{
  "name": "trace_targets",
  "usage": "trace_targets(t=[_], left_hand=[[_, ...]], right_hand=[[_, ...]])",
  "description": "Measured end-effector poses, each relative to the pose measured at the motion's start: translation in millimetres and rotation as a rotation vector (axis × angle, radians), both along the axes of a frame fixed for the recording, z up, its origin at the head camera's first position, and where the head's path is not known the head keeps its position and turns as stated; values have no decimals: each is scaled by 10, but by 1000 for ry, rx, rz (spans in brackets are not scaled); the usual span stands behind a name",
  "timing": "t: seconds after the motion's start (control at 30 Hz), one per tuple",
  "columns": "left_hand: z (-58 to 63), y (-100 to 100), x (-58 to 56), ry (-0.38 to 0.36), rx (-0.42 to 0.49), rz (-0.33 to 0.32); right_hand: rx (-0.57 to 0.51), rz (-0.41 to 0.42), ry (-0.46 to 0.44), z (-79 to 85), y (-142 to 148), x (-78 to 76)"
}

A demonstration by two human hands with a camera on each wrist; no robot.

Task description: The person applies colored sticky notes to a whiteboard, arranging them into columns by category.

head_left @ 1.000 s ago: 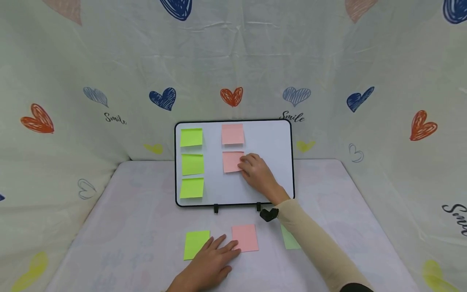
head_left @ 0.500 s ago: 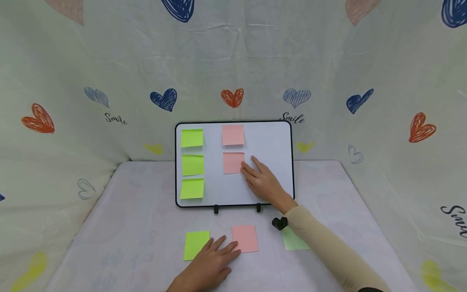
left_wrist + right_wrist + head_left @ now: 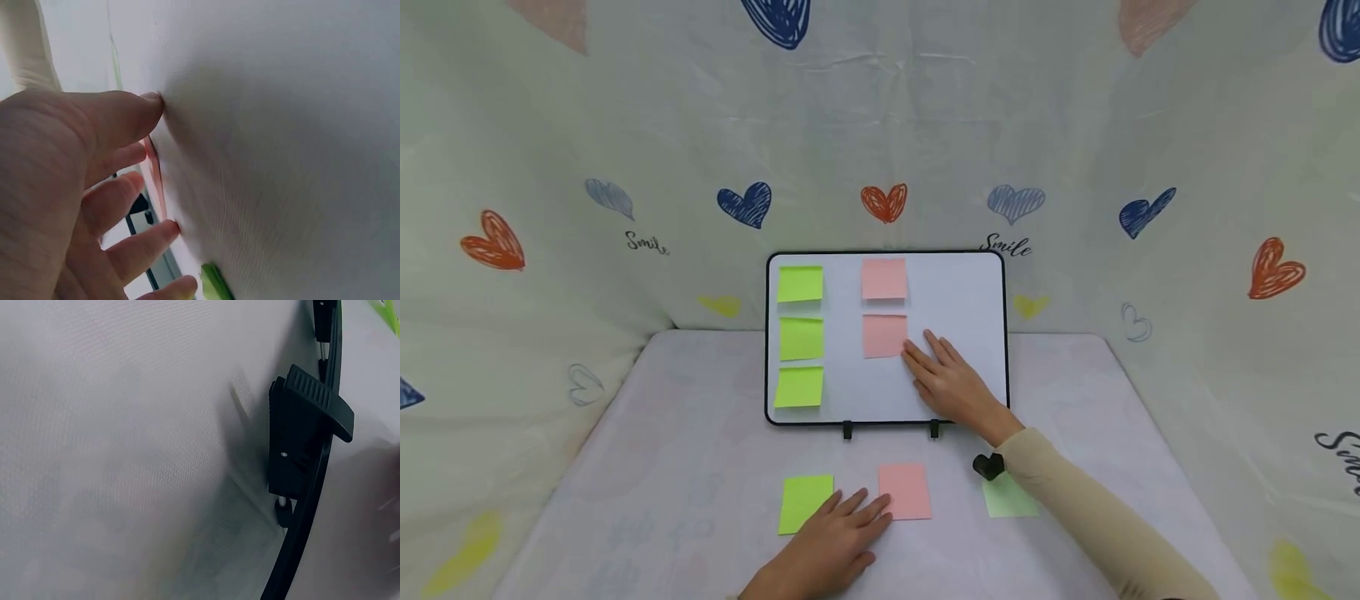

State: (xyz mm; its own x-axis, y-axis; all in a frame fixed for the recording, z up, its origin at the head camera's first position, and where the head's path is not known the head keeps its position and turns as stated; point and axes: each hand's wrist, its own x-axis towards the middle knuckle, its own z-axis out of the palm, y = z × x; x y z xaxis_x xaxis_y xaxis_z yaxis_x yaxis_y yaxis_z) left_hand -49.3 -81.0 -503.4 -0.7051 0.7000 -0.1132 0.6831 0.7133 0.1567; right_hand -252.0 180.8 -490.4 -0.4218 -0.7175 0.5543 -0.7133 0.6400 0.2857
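Note:
My right hand lies with extended fingers against the whiteboard, its fingertips at the right edge of the lower pink sticky note. Above that one is another pink sticky note. On the table my left hand rests with spread fingers between a yellow-green sticky-note pad and a pink sticky-note pad. The left wrist view shows the left thumb and fingertips near the tabletop, with the pink pad beyond. No part of the right hand is clearly visible in the right wrist view.
Yellow-green notes form a column down the board's left side. Black clip feet support the board's lower edge. A pale green note pad lies partly under the right sleeve. Heart-printed cloth hangs behind.
The right hand's fingers have straightened from a bent pose over the lower pink note, and the hand has shifted slightly right and down. The left hand has stayed in place.

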Motion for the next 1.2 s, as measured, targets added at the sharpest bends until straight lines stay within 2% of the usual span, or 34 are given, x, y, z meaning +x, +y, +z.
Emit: trace_targets(t=[0.13,0.23,0.37,0.47,0.6,0.77,0.9,1.03,1.2], left_hand=[[32,-55,-34,93,22,-55],[106,-120,-146,155,58,-94],[285,-224,-411,219,62,-123],[438,-303,-626,295,55,-133],[565,-369,-897,417,110,-149],[602,-354,-1185,527,194,-140],[580,-288,-1428,569,205,-119],[554,-211,-1674,628,207,-64],[596,-51,-1860,666,249,-21]], right_hand=[[8,-19,-63,25,2,28],[1,-5,-69,33,-6,29],[-5,8,-65,20,-12,14],[3,1,-75,6,-14,11],[7,-1,-80,2,-18,23],[4,5,-83,9,-19,29],[7,-9,-99,17,-4,21],[0,-13,-114,14,9,15],[-41,14,-86,-16,9,12]])
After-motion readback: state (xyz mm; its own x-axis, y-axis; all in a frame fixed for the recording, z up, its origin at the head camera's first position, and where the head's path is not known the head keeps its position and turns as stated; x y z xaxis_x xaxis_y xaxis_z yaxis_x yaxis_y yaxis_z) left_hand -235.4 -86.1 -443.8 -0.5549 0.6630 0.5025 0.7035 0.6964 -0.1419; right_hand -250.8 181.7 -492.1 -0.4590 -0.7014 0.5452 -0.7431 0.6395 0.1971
